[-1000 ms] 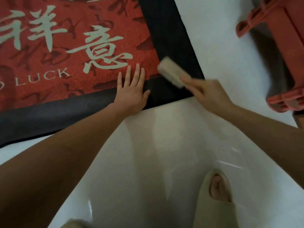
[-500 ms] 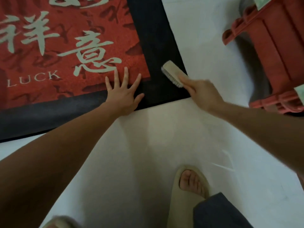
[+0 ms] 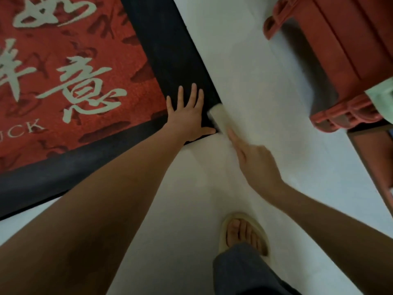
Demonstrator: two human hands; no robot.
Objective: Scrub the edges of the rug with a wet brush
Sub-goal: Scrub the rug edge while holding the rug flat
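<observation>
A red rug (image 3: 70,81) with pale lettering and a wide black border lies on the white floor at the upper left. My left hand (image 3: 187,113) presses flat on the border at the rug's near right corner, fingers spread. Right beside it, my right hand (image 3: 255,160) grips a pale scrubbing brush (image 3: 221,120), blurred by motion, at the very corner of the black border. The brush's far end touches the rug's edge next to my left thumb.
A red plastic stool or crate (image 3: 340,60) stands at the upper right on the white floor (image 3: 244,60). My right foot in a beige slipper (image 3: 244,235) is planted below the hands, with a dark trouser leg (image 3: 244,271) over it.
My left hand slid right from the red field onto the black corner. The brush moved down along the right border to the corner. The view shifted and my foot stepped forward.
</observation>
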